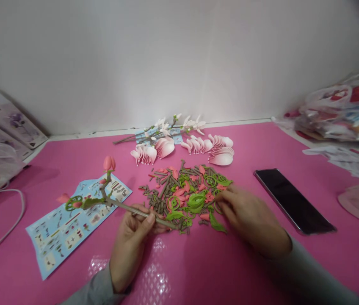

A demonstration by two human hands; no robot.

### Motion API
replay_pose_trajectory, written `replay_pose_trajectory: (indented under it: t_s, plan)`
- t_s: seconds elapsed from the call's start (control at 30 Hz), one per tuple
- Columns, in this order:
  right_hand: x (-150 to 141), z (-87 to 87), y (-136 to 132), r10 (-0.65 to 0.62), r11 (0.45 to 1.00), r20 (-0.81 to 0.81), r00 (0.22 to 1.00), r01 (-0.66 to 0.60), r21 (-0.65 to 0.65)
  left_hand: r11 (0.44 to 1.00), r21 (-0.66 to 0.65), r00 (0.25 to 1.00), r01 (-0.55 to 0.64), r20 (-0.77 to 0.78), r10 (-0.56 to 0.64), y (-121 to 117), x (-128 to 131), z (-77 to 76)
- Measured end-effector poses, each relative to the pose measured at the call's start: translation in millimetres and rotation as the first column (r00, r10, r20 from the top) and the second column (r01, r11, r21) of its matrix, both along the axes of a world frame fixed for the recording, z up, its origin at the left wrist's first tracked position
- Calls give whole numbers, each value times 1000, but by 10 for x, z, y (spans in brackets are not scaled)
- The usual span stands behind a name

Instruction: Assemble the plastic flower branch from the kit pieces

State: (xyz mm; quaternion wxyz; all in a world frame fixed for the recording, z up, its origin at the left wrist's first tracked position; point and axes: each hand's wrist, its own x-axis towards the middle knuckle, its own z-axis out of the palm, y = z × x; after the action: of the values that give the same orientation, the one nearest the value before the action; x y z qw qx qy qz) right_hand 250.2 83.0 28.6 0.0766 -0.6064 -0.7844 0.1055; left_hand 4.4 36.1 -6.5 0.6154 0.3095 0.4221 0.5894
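My left hand (131, 248) grips a long brown plastic building-block branch (128, 204) near its lower end. The branch reaches up and left over a light blue instruction sheet (74, 224), carrying a pink bud (109, 163) and green ring parts. My right hand (249, 220) rests at the right edge of a loose pile of brown stem, pink bud and green leaf pieces (186, 197). Its fingertips touch or nearly touch the pile. Whether they pinch a piece, I cannot tell.
Groups of pale pink petals (198, 146) and a white-flowered branch (163, 129) lie beyond the pile on the pink mat (309, 262). A black smartphone (294, 201) lies to the right. Plastic bags (335, 112) stand at the back right, and printed boxes (4, 120) at the left.
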Motion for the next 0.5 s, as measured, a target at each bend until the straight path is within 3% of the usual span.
replay_pose_trajectory:
  t_s: [0.2, 0.5]
  plan:
    - [-143, -46, -18, 74, 994, 56, 996, -69, -80, 1000, -6, 1000, 0, 1, 0, 4, 7, -1]
    - [-165, -128, -24, 51, 998, 78, 996, -49, -28, 1000, -7, 1000, 30, -6, -30, -14, 20, 6]
